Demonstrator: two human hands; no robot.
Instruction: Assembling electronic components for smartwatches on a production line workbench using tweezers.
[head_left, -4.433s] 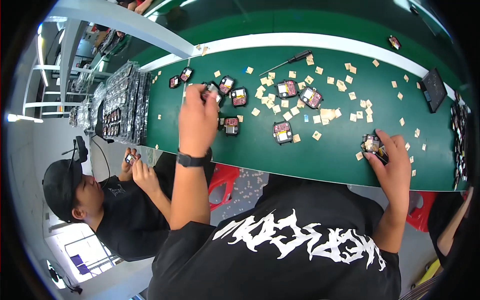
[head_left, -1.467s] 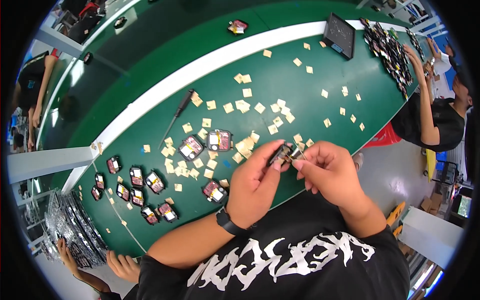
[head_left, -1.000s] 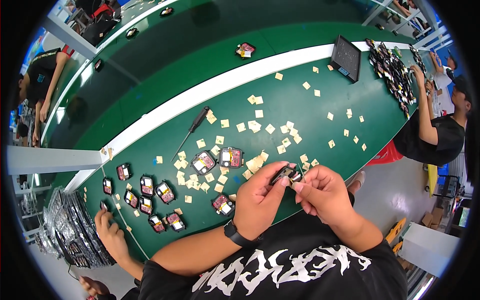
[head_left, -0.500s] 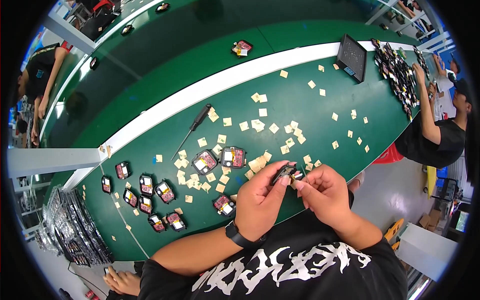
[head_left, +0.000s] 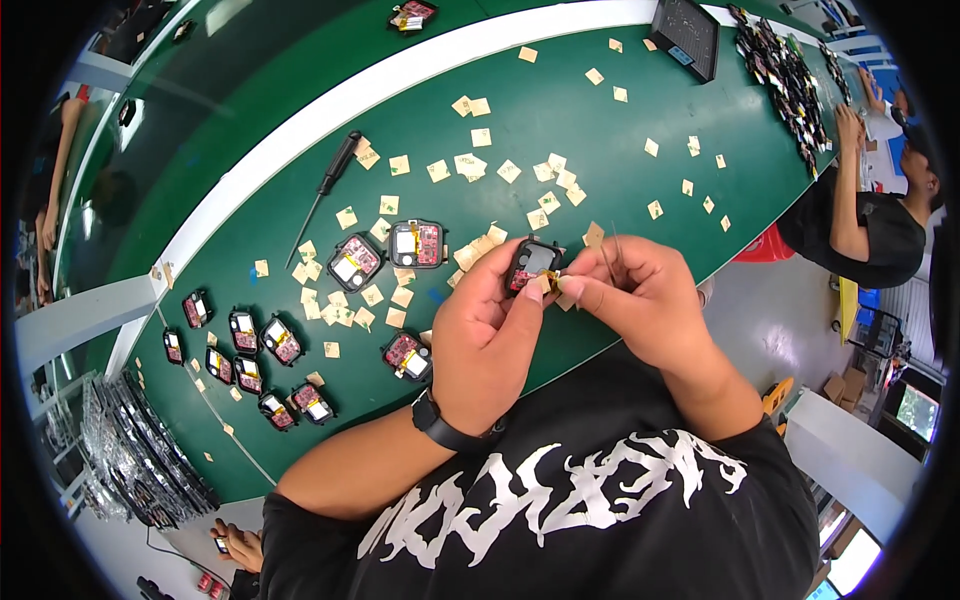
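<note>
My left hand (head_left: pixel 488 325) is closed around a small black device housing (head_left: pixel 532 262), open side up, with a grey part and a red circuit board inside. The thumb presses at its lower edge. My right hand (head_left: pixel 635 300) pinches the end of a thin yellow strip (head_left: pixel 553 279) at the housing's right side. A thin metal tool (head_left: pixel 614 252), its kind unclear, sticks up from between the right fingers. Left of my hands, two larger open housings (head_left: pixel 416 245) lie side by side, and another housing (head_left: pixel 406 355) sits beside my left wrist.
Cream paper squares (head_left: pixel 508 171) are scattered over the green table (head_left: pixel 600 140). A black screwdriver (head_left: pixel 325 195) lies farther left, near several small housings (head_left: pixel 283 340). A black tray (head_left: pixel 685 40) and a heap of dark parts (head_left: pixel 780 85) are far right, near a co-worker (head_left: pixel 870 220).
The housing in my left hand is turned so its inside faces up more. My view has shifted, and the table's contents appear higher and farther left.
</note>
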